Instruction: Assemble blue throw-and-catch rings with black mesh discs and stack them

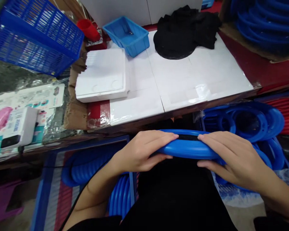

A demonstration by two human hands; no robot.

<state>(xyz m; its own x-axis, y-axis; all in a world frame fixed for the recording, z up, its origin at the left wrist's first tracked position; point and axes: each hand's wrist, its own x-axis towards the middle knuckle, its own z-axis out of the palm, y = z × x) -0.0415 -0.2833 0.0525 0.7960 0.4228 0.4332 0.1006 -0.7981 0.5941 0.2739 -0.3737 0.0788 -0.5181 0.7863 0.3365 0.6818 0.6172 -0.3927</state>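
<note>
A blue plastic ring [186, 149] is held nearly edge-on in front of my body, just below the bench's front edge. My left hand [145, 150] pinches its left side, fingers on top and thumb beneath. On the opposite side my right hand [233, 154] grips it the same way. Between the ring's near and far rims a dark strip shows; whether it is black fabric or only a gap, I cannot tell. Black mesh fabric [178, 35] lies heaped on the white bench top [144, 102].
Blue rings [252, 122] fill a crate at right; more blue rings [86, 171] lie in a crate at lower left. A carton [257, 51] of blue rings stands at back right. On the bench sit a white foam block [102, 75], a light-blue bin [127, 35] and a blue basket [36, 35].
</note>
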